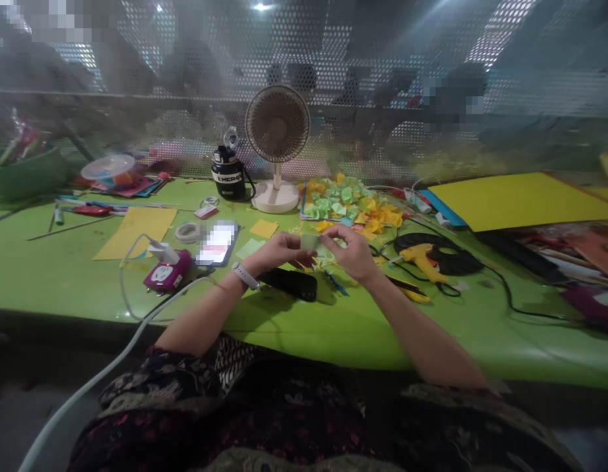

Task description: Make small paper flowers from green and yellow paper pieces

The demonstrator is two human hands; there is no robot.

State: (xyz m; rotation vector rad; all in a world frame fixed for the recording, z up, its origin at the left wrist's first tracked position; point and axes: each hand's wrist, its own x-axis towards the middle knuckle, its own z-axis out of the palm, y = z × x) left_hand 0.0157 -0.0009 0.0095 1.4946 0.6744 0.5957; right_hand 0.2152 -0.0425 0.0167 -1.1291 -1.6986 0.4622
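Pale green paper (310, 242) is pinched at one edge by the fingers of the left hand (280, 249) and at the other by those of the right hand (351, 252), held just above the worktop (323, 334). Near the left hand (a pale band (245, 276) circles its wrist) lies a flat black object (290, 284). A yellow glue gun (422, 259) rests right of the right hand; beyond both hands, folded green and orange scraps (344, 198) heap up beside a fan (278, 124), with a dark bottle (229, 174) next to it.
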